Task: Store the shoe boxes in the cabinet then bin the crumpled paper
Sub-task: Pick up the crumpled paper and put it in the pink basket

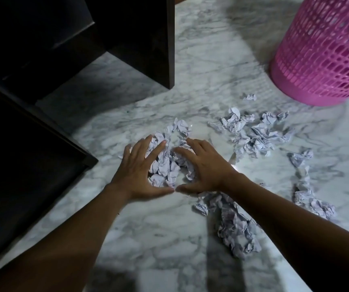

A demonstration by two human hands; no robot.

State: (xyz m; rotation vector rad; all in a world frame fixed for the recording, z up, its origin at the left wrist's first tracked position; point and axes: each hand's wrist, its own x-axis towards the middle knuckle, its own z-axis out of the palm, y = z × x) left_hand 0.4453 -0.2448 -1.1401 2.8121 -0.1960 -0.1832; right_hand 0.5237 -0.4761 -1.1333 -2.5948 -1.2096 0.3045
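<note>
fingers: left hand (136, 171) and right hand (206, 168) spread, thumb tips nearly touching, cupped around crumpled paper (166, 163) on marble floor (148, 239) | more paper scattered at 3 and 5 o'clock | pink bin (325, 51) at 1 o'clock | dark cabinet (68, 43) at 10 o'clock

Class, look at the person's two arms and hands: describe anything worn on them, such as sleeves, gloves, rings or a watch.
Nothing is worn. The left hand and right hand are gloveless, with no visible rings, and both forearms are bare, without sleeves, watch or bracelet.
</note>
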